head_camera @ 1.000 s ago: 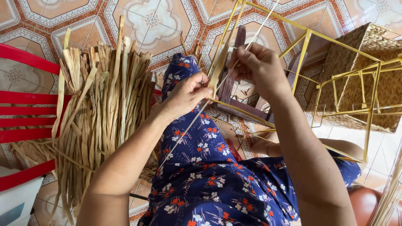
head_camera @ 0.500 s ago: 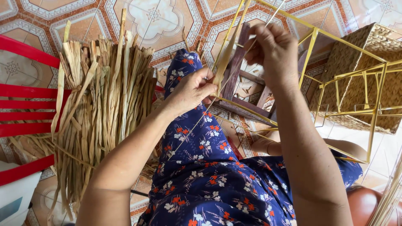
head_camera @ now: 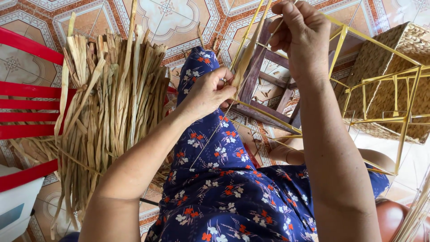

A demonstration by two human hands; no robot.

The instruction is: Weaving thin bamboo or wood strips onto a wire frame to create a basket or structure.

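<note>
Right hand (head_camera: 301, 33) fingertips cut off by top edge. Yellow wire frame (head_camera: 385, 80) hides part of woven basket (head_camera: 380, 58). Red chair (head_camera: 27, 107) cropped at left; straw strip (head_camera: 245, 58) top out of view.

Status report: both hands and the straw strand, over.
Left hand pinching dried strand at yellow wire frame. Right hand gripping strand higher up. Nothing obstructing.

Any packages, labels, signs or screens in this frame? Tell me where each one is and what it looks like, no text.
No labels, signs or screens are in view.
Nearest to a package: white plastic tub, bottom left corner, boxy, with a blue-grey patch on its side, too cut off to tell more.
Woven basket, upper right, boxy, brown, behind a yellow wire frame.
</note>
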